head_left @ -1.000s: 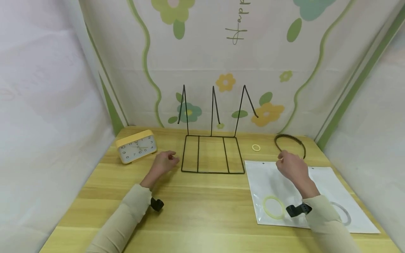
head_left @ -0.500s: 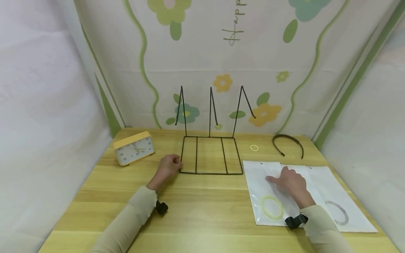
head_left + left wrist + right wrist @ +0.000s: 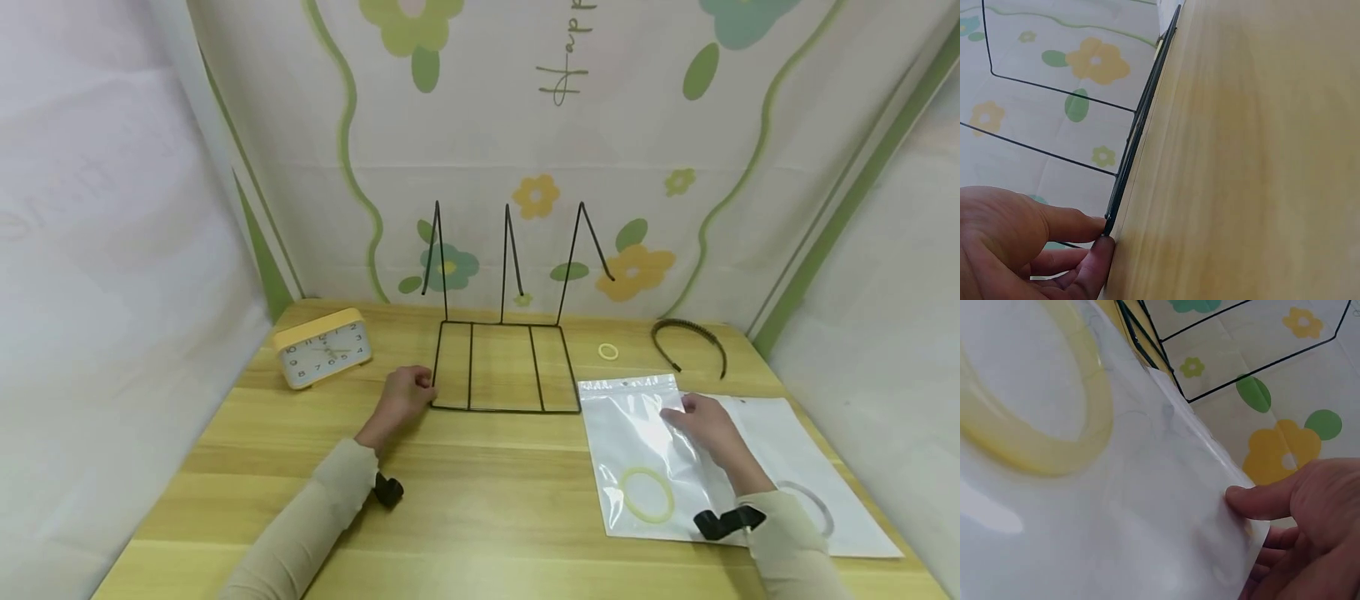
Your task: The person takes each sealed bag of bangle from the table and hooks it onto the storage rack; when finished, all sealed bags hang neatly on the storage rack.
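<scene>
My left hand (image 3: 402,394) pinches the front left corner of a black wire rack (image 3: 506,410) between thumb and finger; the left wrist view shows the thumb on top of the wire (image 3: 1124,169). With the right hand (image 3: 708,425) I grip the right edge of a clear-fronted zip bag (image 3: 637,433), whose top is raised a little. Inside the bag is a pale yellow ring (image 3: 624,501), large in the right wrist view. There the thumb lies on the bag's face (image 3: 1147,512) and the fingers go behind it.
A second white bag (image 3: 810,442) with a grey ring (image 3: 828,518) lies partly under my right arm. Behind are a dark headband (image 3: 688,323) and a small yellow ring (image 3: 608,345). A yellow alarm clock (image 3: 326,348) stands at left. A printed cloth (image 3: 465,125) hangs behind the table.
My left hand has moved right and taken hold of the rack's corner. The right hand has come down from near the headband, gripped the bag's edge and lifted it slightly.
</scene>
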{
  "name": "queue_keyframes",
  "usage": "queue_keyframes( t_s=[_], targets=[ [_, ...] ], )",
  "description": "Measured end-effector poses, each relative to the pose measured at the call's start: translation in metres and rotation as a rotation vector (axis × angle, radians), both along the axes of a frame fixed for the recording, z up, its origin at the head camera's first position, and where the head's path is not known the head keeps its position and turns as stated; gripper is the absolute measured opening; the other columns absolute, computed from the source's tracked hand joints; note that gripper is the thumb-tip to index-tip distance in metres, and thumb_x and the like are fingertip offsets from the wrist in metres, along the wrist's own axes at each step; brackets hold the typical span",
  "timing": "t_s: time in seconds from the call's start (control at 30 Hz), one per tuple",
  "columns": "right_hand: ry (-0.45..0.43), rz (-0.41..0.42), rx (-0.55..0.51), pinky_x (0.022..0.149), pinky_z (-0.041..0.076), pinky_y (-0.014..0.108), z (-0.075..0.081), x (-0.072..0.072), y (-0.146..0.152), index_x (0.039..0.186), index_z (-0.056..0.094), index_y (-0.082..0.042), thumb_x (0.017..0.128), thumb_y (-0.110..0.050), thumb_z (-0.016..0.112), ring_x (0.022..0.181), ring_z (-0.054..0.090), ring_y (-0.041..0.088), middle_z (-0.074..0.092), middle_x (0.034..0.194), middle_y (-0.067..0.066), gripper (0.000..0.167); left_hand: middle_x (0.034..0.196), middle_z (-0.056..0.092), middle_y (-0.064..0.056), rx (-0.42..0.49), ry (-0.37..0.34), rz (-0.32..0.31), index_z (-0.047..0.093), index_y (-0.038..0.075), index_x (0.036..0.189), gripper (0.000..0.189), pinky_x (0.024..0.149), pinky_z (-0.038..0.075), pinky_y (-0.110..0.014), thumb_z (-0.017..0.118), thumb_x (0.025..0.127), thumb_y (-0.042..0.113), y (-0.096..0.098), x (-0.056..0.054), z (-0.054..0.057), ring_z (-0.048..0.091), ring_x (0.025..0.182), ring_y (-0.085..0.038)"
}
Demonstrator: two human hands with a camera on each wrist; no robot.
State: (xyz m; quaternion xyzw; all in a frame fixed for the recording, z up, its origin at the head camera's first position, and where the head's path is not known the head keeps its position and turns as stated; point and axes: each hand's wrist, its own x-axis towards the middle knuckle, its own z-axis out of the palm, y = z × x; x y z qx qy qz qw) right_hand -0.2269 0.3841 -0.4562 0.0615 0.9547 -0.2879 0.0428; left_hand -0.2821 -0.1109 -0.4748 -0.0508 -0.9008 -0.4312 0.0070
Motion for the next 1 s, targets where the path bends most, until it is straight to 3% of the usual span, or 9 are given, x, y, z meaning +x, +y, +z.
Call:
queue_keyframes(
  t_s=[0.23, 0.43, 0.57, 0.73, 0.83, 1.0],
  targets=[
    [-0.034, -0.066, -0.101, 0.082, 0.05, 0.042, 0.003, 0.0, 0.001, 0.133, 0.047, 0.016, 0.096, -0.031, 0.058, 0.11, 0.056, 0.042, 0.05, 0.132, 0.036, 0.06, 0.103, 0.069, -0.013, 0.013, -0.016, 0.008, 0.065, -0.005, 0.121, 0.038, 0.088, 0.054, -0.04, 0.072, 0.085, 0.004, 0.001, -0.003, 0.001, 0.064, 0.099, -0.025],
    [-0.027, -0.101, -0.147, 0.082, 0.049, 0.04, 0.0, 0.0, 0.003, 0.132, 0.048, 0.016, 0.099, -0.035, 0.054, 0.112, 0.052, 0.041, 0.045, 0.137, 0.036, 0.061, 0.106, 0.07, -0.012, -0.001, -0.022, 0.002, 0.065, -0.003, 0.122, 0.037, 0.087, 0.054, -0.039, 0.072, 0.086, 0.005, 0.0, -0.002, -0.001, 0.065, 0.1, -0.025],
    [-0.004, -0.123, -0.222, 0.071, 0.05, 0.031, 0.002, 0.0, 0.001, 0.128, 0.052, 0.014, 0.099, -0.034, 0.055, 0.097, 0.056, 0.029, 0.054, 0.125, 0.031, 0.056, 0.104, 0.07, -0.011, -0.011, -0.019, -0.003, 0.066, -0.003, 0.121, 0.037, 0.086, 0.054, -0.039, 0.072, 0.086, 0.006, 0.0, -0.001, -0.002, 0.065, 0.098, -0.024],
    [0.019, -0.153, -0.364, 0.062, 0.05, 0.027, 0.007, 0.0, -0.003, 0.121, 0.055, 0.011, 0.1, -0.031, 0.056, 0.076, 0.054, 0.011, 0.06, 0.093, 0.006, 0.046, 0.103, 0.07, -0.009, 0.005, -0.042, 0.003, 0.066, -0.002, 0.122, 0.037, 0.084, 0.054, -0.037, 0.072, 0.086, 0.006, -0.001, -0.001, -0.004, 0.064, 0.096, -0.022],
    [0.024, -0.159, -0.425, 0.061, 0.048, 0.026, 0.015, -0.001, -0.007, 0.117, 0.055, 0.007, 0.099, -0.033, 0.057, 0.072, 0.052, 0.007, 0.056, 0.083, -0.005, 0.043, 0.104, 0.069, -0.01, 0.01, -0.047, 0.006, 0.065, -0.002, 0.122, 0.037, 0.084, 0.054, -0.036, 0.071, 0.087, 0.005, -0.001, 0.0, -0.003, 0.063, 0.097, -0.022],
    [0.022, -0.146, -0.485, 0.056, 0.044, 0.025, 0.032, -0.002, -0.014, 0.109, 0.054, -0.001, 0.099, -0.038, 0.057, 0.065, 0.047, 0.007, 0.048, 0.071, -0.009, 0.039, 0.107, 0.069, -0.012, 0.019, -0.049, 0.007, 0.064, -0.003, 0.123, 0.038, 0.088, 0.054, -0.039, 0.071, 0.086, 0.005, -0.002, 0.0, -0.002, 0.064, 0.102, -0.025]
  ],
)
